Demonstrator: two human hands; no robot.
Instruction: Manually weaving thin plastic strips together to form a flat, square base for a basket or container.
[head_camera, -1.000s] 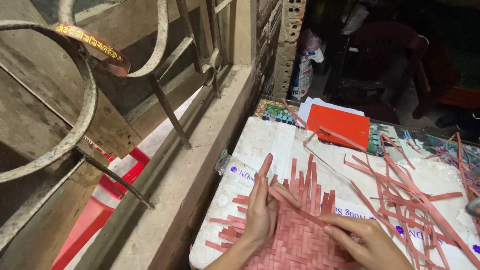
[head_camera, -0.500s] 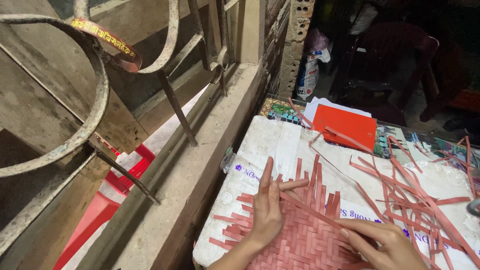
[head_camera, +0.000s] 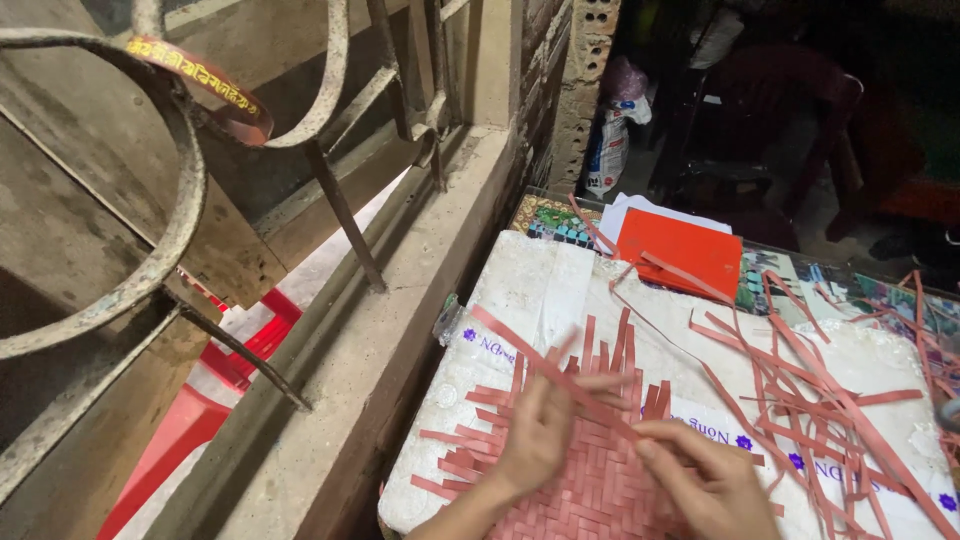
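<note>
One long pink strip (head_camera: 545, 368) runs slantwise across the woven pink mat (head_camera: 590, 470), from upper left near the mat's far corner down to the right hand (head_camera: 705, 485), whose thumb and fingers appear pinched on the strip's near end. The left hand (head_camera: 540, 430) lies flat on the mat with fingers spread and stretched forward; the strip crosses over or just under its fingertips, and motion blur makes it hard to tell which. The mat sits at the near middle of a white sack (head_camera: 540, 290) that covers the work surface, with loose strip ends sticking out of its far and left edges.

To the right of the hands a tangle of loose pink strips (head_camera: 820, 390) spreads over the sack toward the right border of the view, so that side is crowded. The sack's left edge falls just beside a concrete ledge (head_camera: 390, 340), which leaves little room on the left. Bare sack lies open beyond the mat, toward the far side.

Farther off, an orange card (head_camera: 685, 250) rests on white paper (head_camera: 640, 208) at the sack's far edge, upon a patterned cloth (head_camera: 550, 220). Curved rusty iron bars (head_camera: 150, 200) rise from the ledge on the left, and something red plastic (head_camera: 200, 400) shows below them. A brick pillar (head_camera: 590, 70) stands behind.
</note>
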